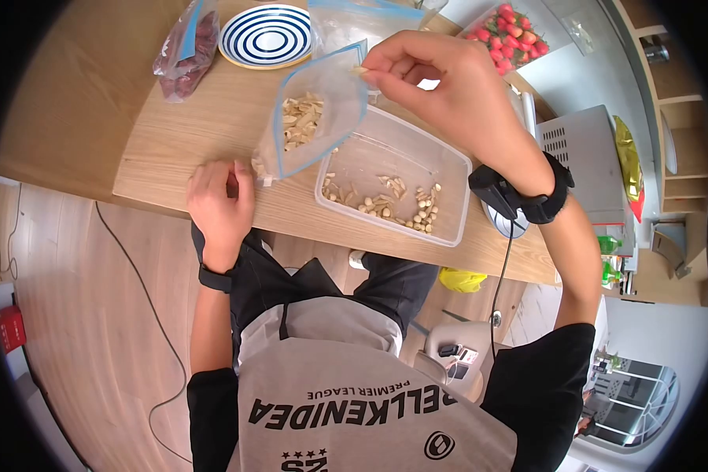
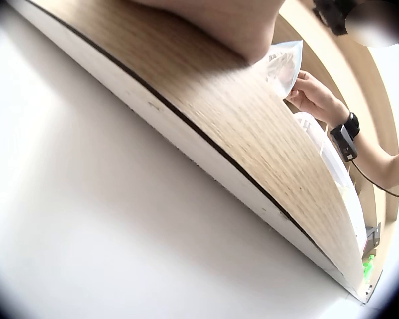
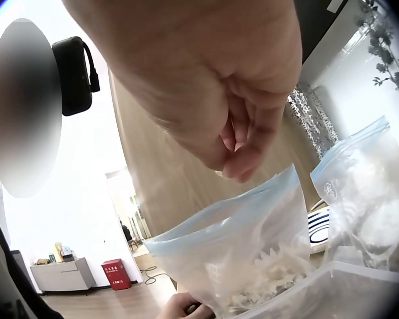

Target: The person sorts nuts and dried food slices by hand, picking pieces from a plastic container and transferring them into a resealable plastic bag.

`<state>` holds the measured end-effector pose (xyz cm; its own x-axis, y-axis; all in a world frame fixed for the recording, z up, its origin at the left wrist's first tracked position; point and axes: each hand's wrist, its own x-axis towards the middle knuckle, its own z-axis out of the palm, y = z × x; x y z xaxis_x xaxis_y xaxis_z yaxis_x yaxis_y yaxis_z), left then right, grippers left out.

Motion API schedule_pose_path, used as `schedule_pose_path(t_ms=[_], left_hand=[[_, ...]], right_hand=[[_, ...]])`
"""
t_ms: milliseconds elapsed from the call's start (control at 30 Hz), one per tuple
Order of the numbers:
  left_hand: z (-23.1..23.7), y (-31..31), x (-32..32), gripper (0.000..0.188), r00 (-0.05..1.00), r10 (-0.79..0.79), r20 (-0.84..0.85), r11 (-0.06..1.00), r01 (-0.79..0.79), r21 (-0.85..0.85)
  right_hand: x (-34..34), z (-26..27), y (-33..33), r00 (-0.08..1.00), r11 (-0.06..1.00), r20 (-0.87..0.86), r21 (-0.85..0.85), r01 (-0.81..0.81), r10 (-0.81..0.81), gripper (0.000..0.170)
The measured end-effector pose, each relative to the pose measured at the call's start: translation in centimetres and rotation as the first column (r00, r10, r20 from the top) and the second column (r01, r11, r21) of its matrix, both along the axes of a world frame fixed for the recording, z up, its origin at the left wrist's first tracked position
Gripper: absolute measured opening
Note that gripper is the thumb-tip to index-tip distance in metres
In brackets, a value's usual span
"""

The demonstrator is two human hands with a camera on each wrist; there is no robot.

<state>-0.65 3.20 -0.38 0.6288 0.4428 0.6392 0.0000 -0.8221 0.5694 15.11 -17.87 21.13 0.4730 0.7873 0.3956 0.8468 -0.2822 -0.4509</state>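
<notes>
My right hand pinches a small pale flake between thumb and fingertips, over the mouth of a clear zip bag. In the right wrist view this bag stands upright with its blue-edged mouth open, below the fingertips. Many pale dried flakes lie inside it. Beside it, a clear plastic box holds more flakes and round, cream-coloured seeds. My left hand rests on the table's front edge, fingers loosely curled, close to the bag's lower corner; no held thing shows in it.
On the wooden table, a bag of dark red dried pieces and a blue-ringed plate stand at the back. Another clear zip bag is behind the box. Red fruits lie at the back right. A cable hangs from my right wrist.
</notes>
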Motion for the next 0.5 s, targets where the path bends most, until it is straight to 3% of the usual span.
schedule_pose_path(t_ms=[233,500], left_hand=[[-0.24,0.17,-0.02,0.023,1.0,0.003,0.009,1.0,-0.003,-0.001],[-0.23,0.23,-0.12,0.022,1.0,-0.004,-0.01,1.0,0.004,0.009]], right_hand=[[-0.46,-0.09,0.7,1.0,0.997,0.019,-0.074,0.022,-0.021,0.015],[0.4,-0.65,0.51,1.0,0.999,0.01,-0.046,-0.002,0.003,0.015]])
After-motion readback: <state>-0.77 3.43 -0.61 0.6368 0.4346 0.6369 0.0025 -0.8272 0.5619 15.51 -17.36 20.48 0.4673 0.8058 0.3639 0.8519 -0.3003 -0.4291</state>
